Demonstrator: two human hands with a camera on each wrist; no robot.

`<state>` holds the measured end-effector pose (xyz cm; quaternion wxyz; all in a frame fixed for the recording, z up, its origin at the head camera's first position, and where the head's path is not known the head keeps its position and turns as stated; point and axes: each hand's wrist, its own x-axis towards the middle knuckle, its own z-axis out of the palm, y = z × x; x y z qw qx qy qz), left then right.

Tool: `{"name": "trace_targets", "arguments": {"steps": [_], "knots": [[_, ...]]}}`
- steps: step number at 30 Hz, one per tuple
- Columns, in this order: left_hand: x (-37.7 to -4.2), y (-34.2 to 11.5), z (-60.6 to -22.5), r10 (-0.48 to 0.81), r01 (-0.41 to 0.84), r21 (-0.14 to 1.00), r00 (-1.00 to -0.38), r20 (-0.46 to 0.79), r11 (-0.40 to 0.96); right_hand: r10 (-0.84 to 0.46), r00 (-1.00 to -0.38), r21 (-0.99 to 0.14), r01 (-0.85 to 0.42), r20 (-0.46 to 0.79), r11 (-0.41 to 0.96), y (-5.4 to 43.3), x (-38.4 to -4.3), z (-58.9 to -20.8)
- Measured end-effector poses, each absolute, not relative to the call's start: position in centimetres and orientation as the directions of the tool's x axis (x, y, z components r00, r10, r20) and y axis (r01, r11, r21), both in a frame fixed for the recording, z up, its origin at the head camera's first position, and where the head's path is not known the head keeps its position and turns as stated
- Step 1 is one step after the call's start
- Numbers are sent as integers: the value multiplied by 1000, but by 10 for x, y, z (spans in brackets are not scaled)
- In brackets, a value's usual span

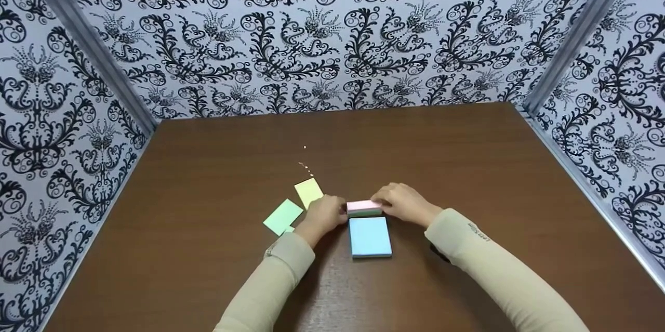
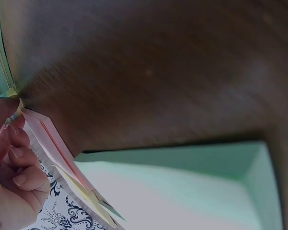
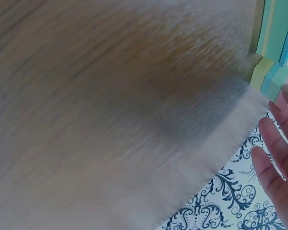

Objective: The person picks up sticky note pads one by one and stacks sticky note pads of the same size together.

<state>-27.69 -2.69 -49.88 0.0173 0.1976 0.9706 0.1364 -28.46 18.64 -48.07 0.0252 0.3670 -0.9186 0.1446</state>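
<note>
A pink-topped stack of sticky notes (image 1: 363,206) lies crosswise between my two hands, with green showing on its near side. My left hand (image 1: 326,212) holds the stack's left end; in the left wrist view its thumb and finger (image 2: 6,108) meet at a layered corner. At the other end my right hand (image 1: 404,201) pinches the stack between thumb and fingers (image 3: 273,139), partly cut off by the right wrist view. Just in front lies a blue-topped stack of sticky notes (image 1: 370,237), which neither hand grips in the head view.
Left of my left hand lie a yellow sticky note pad (image 1: 309,191) and a green one (image 1: 283,216), with another green piece half hidden by the wrist. Small bright specks (image 1: 306,167) dot the brown table (image 1: 441,150). Patterned walls (image 1: 311,36) enclose the back and sides.
</note>
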Motion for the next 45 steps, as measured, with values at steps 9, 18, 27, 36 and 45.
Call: {"name": "trace_targets", "arguments": {"steps": [9,18,27,36,45], "knots": [[-277,-32,-500,410,401,286,-912,29,870,-632,-771,-267,-627,77,732,192,-285,-473],[-278,-45,-500,426,419,398,-902,74,816,-561,-824,-350,-505,-75,789,198,-283,-470],[-277,-46,-500,451,452,409,-886,105,793,-574,-818,-369,-520,-45,770,196,-279,-471],[-275,-44,-500,463,462,389,-881,97,797,-549,-835,-357,-499,-46,790,198,-278,-474],[-272,-46,-499,435,447,391,-892,125,805,-531,-848,-360,-493,-6,792,204,-278,-472]]}}
